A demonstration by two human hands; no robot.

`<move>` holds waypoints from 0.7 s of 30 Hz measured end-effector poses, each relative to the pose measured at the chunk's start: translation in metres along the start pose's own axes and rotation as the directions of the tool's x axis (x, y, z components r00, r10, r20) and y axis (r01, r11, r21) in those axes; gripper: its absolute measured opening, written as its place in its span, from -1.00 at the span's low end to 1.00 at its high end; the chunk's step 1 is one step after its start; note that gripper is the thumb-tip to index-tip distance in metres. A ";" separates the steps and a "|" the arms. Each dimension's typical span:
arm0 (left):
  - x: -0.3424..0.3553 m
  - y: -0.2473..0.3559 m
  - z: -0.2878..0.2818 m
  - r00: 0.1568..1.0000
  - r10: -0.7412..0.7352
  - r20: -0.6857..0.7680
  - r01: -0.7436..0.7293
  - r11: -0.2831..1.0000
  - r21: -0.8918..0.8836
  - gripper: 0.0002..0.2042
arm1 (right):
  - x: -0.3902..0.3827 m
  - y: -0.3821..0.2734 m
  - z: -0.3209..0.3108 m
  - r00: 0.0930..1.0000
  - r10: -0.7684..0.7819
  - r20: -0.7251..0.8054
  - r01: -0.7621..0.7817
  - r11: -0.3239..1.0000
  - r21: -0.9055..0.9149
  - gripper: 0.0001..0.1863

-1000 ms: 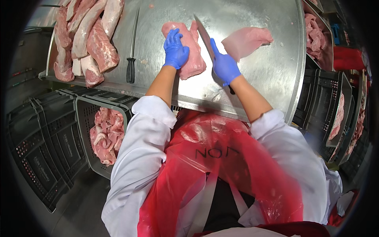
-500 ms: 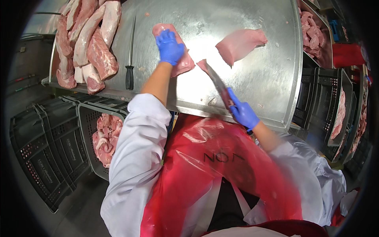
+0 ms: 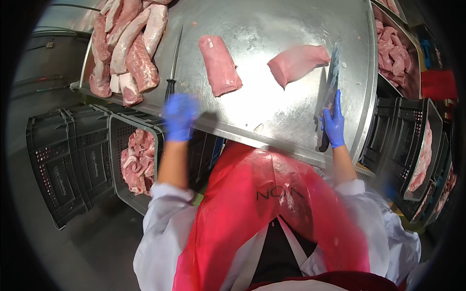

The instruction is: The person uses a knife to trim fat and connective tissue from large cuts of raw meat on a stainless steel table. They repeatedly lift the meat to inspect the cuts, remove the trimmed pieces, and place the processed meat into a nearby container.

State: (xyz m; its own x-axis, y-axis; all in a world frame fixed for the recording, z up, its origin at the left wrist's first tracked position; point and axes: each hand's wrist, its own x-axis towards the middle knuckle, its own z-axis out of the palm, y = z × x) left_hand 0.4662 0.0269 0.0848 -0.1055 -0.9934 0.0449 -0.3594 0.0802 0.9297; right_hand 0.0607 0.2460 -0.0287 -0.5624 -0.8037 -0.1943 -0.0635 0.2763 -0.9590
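My right hand (image 3: 334,125), in a blue glove, grips a knife (image 3: 333,72) by its dark handle, blade pointing away from me. My gloved left hand (image 3: 179,118) is smeared by motion at the table's near edge, by the black handle of a sharpening steel (image 3: 177,53). Whether its fingers close on that handle does not show. A trimmed pink piece of meat (image 3: 219,65) lies on the metal table (image 3: 252,109), and a second trimmed piece (image 3: 297,63) rests to its right, close to the blade.
Long untrimmed strips of meat (image 3: 127,46) are heaped at the table's left end. A grey crate (image 3: 114,160) with meat scraps (image 3: 138,162) stands below on the left. To the right are a metal bin of meat pieces (image 3: 392,58) and several dark crates (image 3: 395,133).
My left hand has left the piece of meat and come back left to the steel's handle. My right hand has swung the knife rightward, its blade now pointing away.
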 end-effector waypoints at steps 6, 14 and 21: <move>-0.025 -0.019 -0.191 0.906 0.395 0.154 -0.181 0.029 0.983 -0.72 | 0.011 0.027 -0.019 0.998 0.063 -0.002 -0.063 0.993 0.097 -0.14; 0.140 -0.071 0.179 0.922 -0.355 -0.152 0.288 0.369 0.884 0.22 | 0.019 0.041 -0.045 0.986 0.161 -0.046 -0.149 0.969 0.196 -0.13; 0.159 -0.135 0.107 0.934 -0.252 0.254 0.254 0.967 0.026 -0.16 | 0.015 0.053 -0.042 0.995 0.082 -0.059 -0.053 0.920 0.387 -0.13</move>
State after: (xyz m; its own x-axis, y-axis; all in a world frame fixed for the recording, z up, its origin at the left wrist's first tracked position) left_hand 0.3985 -0.1331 -0.0730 -0.2435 -0.9270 -0.2852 -0.3987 -0.1724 0.9007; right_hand 0.0137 0.2708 -0.0742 -0.6134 -0.7457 -0.2602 0.2907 0.0932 -0.9523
